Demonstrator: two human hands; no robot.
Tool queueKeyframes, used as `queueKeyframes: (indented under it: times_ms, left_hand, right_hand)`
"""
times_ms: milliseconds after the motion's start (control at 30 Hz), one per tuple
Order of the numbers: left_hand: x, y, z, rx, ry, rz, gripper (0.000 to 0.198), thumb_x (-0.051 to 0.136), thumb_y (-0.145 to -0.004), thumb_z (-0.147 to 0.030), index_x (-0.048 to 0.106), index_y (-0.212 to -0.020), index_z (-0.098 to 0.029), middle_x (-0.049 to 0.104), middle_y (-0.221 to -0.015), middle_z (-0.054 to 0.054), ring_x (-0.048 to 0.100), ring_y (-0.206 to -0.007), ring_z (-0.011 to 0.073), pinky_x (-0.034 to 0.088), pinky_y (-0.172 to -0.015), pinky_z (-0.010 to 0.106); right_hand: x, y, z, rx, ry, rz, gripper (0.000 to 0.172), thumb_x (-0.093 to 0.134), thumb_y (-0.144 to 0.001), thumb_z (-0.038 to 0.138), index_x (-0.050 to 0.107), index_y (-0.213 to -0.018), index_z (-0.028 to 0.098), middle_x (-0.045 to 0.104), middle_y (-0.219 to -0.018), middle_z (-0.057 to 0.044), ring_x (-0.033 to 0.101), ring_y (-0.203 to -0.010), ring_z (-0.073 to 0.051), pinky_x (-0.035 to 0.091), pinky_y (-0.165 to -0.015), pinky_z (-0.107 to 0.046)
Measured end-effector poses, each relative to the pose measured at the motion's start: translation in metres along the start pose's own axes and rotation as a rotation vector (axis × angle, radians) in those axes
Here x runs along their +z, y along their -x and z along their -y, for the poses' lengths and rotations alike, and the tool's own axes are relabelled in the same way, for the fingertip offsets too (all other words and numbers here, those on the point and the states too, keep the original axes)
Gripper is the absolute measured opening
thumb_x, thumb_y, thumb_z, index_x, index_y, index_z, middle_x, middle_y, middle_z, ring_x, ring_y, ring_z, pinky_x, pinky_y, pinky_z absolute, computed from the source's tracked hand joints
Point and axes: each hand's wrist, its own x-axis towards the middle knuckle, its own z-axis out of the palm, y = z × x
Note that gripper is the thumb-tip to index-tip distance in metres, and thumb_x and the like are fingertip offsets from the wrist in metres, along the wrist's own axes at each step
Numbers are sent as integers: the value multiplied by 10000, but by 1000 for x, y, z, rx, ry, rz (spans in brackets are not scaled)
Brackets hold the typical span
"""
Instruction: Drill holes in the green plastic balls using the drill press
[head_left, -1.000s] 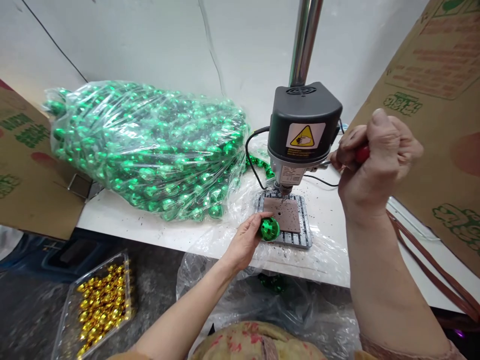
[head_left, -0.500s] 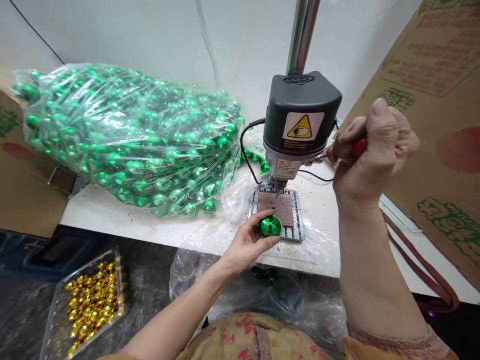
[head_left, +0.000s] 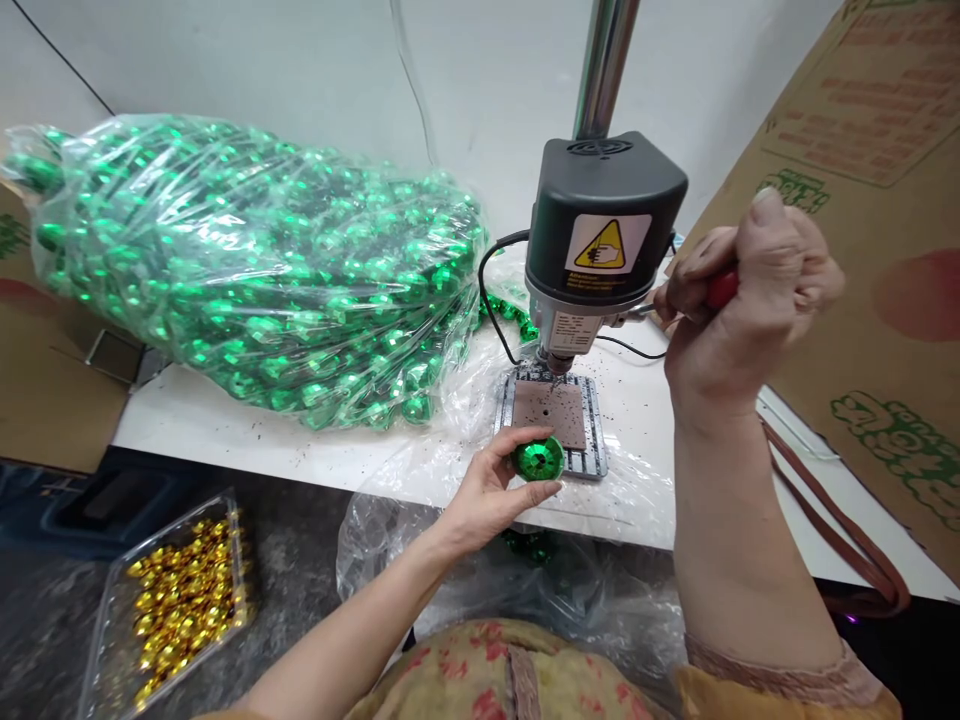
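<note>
My left hand (head_left: 491,487) pinches a shiny green faceted ball (head_left: 538,458) just in front of the grey metal base plate (head_left: 551,415) of a small bench drill. The drill's black motor head (head_left: 604,222) hangs on a chrome column (head_left: 602,66), its bit above the plate. My right hand (head_left: 739,315) is closed round the drill's red-tipped lever (head_left: 720,289), raised to the right of the head.
A big clear bag of green balls (head_left: 247,270) lies on the white table (head_left: 225,440) at the left. A clear tray of gold beads (head_left: 180,600) sits below left. Cardboard boxes stand at the right (head_left: 877,230) and far left (head_left: 37,390). Brown straps (head_left: 847,540) trail along the table's right.
My left hand has drawn the green ball slightly back toward me, off the plate's front edge, and turned it. My right hand keeps its grip on the lever.
</note>
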Motion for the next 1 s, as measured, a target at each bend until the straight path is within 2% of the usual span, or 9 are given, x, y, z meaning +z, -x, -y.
queueKeyframes:
  times_ms: [333, 533, 700, 1000]
  left_hand:
    - [-1, 1, 5, 6, -2, 2, 547, 977, -683, -343, 790, -1182, -218, 731, -1177, 87, 683, -1081, 221, 523, -991, 317]
    - [0, 3, 4, -80, 45, 18, 620, 986, -676, -372, 766, -1234, -216, 756, -1091, 73, 682, -1005, 196, 536, -924, 293]
    - [2, 4, 2, -81, 60, 14, 631, 989, -667, -379, 758, -1228, -204, 752, -1034, 64, 673, -951, 187, 535, -877, 288]
    - [6, 4, -2, -122, 127, 13, 577, 1004, -633, -338, 722, -1116, -199, 721, -935, 29, 654, -854, 149, 541, -750, 236]
  right_hand:
    - [-1, 2, -2, -45, 2, -4, 389, 588, -920, 340, 497, -558, 233, 438, -456, 62, 376, -374, -69, 222, -368, -287]
    - [-1, 1, 1, -4, 17, 5, 381, 618, -907, 362, 538, -558, 229, 433, -446, 61, 384, -361, -82, 218, -375, -303]
    - [-1, 0, 0, 2, 22, 9, 371, 615, -889, 348, 534, -549, 224, 423, -440, 63, 381, -364, -68, 243, -384, -287]
    - [-1, 0, 1, 6, 35, 13, 368, 602, -901, 344, 536, -560, 221, 409, -442, 65, 385, -364, -65, 235, -377, -277]
